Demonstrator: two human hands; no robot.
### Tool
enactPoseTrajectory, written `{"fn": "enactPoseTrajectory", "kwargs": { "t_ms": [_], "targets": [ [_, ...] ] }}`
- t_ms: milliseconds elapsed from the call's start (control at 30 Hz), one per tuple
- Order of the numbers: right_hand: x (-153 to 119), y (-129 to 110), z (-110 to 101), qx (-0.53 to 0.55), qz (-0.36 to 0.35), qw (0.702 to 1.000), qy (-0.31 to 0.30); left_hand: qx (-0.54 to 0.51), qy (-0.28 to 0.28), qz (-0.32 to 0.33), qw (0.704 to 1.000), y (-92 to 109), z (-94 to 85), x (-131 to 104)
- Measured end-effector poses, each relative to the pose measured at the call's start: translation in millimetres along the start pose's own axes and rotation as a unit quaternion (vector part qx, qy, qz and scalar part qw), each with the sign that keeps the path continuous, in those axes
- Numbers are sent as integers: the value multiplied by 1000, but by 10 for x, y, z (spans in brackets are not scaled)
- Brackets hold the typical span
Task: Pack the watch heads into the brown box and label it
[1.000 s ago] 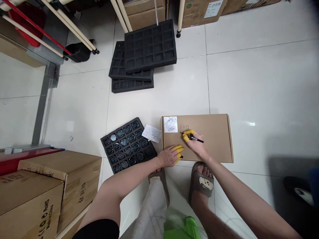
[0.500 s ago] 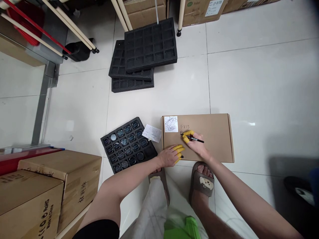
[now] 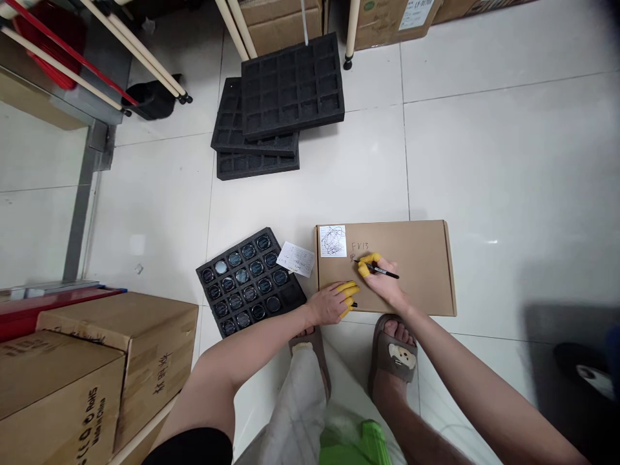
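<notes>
A flat brown cardboard box (image 3: 416, 265) lies on the floor with "FV13" and a further mark handwritten on it. My right hand (image 3: 380, 278), yellow covers on its fingertips, grips a black pen (image 3: 385, 271) whose tip meets the box below the writing. A white label (image 3: 332, 241) covered in scribbles is on the box's upper left. My left hand (image 3: 332, 302), also with yellow finger covers, rests on the box's lower left corner, closed around a small black object, probably a pen cap (image 3: 354, 305). Left of the box, a white paper slip (image 3: 296, 259) overlaps a black foam tray (image 3: 285, 298) holding round, shiny pieces.
Black foam trays with square pockets (image 3: 293, 87) are piled farther off. Larger cartons (image 3: 159, 349) stand at the lower left. Pale rack legs (image 3: 352, 32) and more cartons (image 3: 387, 22) line the top. My sandalled feet (image 3: 394, 352) are just below the box.
My right hand has shifted slightly right with the pen, and the mark under "FV13" has more strokes. My left hand has stayed in place.
</notes>
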State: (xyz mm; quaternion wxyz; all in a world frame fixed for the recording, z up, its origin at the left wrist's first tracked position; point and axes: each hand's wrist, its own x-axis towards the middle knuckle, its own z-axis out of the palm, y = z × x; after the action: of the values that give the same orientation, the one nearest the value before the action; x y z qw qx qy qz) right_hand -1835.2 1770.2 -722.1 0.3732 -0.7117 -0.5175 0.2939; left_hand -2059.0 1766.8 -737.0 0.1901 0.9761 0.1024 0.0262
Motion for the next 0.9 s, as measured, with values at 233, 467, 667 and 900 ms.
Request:
{"fn": "enactPoseTrajectory", "kwargs": {
  "t_ms": [233, 467, 667, 900],
  "targets": [
    [-3, -12, -21, 27, -18, 999, -27, -9, -16, 0, 1000, -1, -8, -8],
    [12, 21, -25, 7, 3, 1000, -19, 7, -14, 6, 1000, -2, -49, 7],
    [15, 14, -24, -4, 21, 1000, -10, 10, -9, 7, 1000, -1, -45, 8],
    [-6, 103, -59, 34, 53, 998, 24, 3, -9, 7, 1000, -3, -46, 6]
  ]
}}
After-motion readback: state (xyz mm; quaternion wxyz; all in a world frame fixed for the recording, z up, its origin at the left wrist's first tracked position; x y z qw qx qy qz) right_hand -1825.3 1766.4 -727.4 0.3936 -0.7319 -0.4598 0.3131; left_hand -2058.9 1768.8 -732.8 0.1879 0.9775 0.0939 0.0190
